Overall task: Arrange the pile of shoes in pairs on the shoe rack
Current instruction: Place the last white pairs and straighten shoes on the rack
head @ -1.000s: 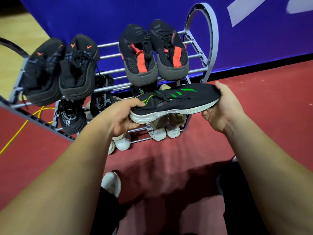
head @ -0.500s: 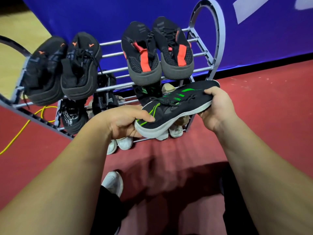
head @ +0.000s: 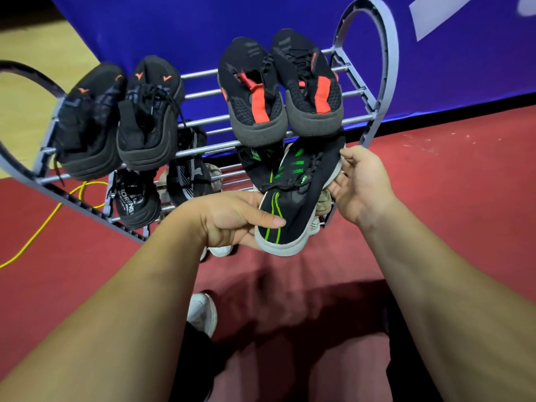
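Holding: left hand (head: 232,221), right hand (head: 359,187) clamp green-striped shoe (head: 295,192) by its ends.
Done: orange-strapped pair (head: 278,91), black pair (head: 145,120) above hands.
Remaining: likely joining mate (head: 255,161) just beyond.

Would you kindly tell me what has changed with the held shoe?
The green-striped shoe swung from lying crosswise in front of the rack to pointing into its middle shelf, beside the matching shoe. The left hand still grips the near end and the right hand the far end. The orange-strapped pair and the black pair on top stayed put.
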